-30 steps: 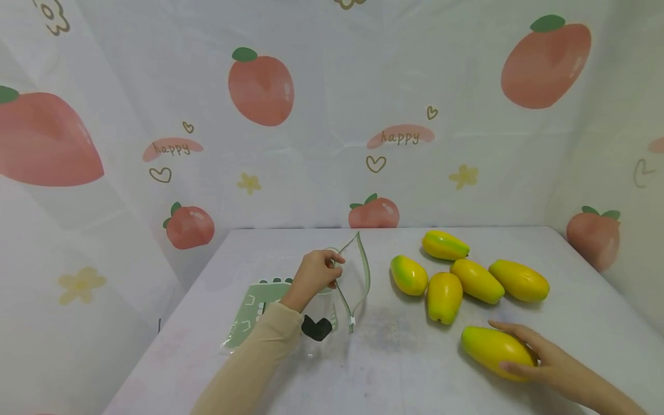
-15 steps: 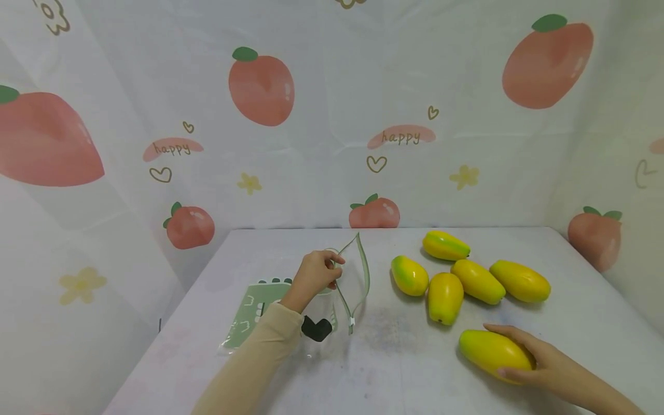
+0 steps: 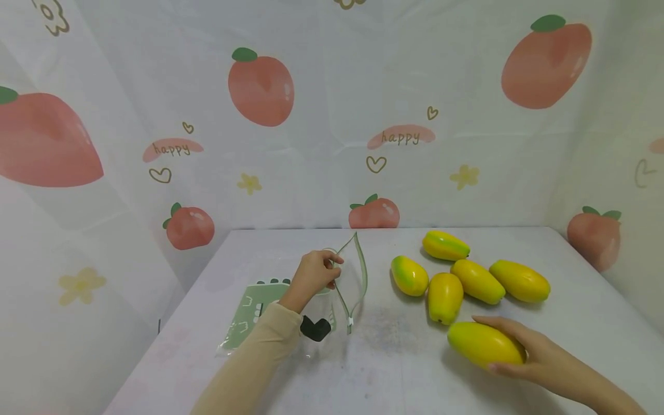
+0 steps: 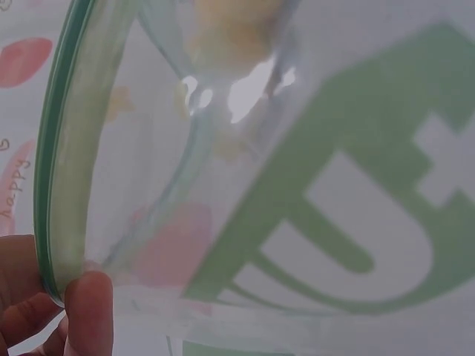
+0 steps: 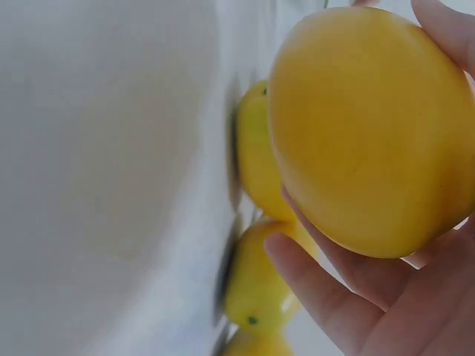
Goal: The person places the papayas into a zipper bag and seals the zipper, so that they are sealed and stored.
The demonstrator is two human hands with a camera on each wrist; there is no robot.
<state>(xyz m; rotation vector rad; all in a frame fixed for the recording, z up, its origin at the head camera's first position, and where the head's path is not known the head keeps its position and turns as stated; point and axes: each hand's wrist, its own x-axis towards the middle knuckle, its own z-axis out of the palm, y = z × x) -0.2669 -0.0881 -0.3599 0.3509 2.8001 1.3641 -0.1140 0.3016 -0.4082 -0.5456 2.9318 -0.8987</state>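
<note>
Fruit partly behind right grip

Zip bag: transparent, edged by a green seal strip with a white slider; printed with a soft-green panel bearing white motifs, and a blackish patch. Right of the bag, nearest papaya: yellow, lime-green at one end. Other papayas: yellow, the leftmost and rearmost marked with green. Beneath the bag, tabletop: white, faintly smudged pink and grey. Over the bag, sleeve: plain beige. Behind the bag, backdrop: white, patterned with coral-red fruits, yellow flowers and brown "happy" lettering on pink.
</note>
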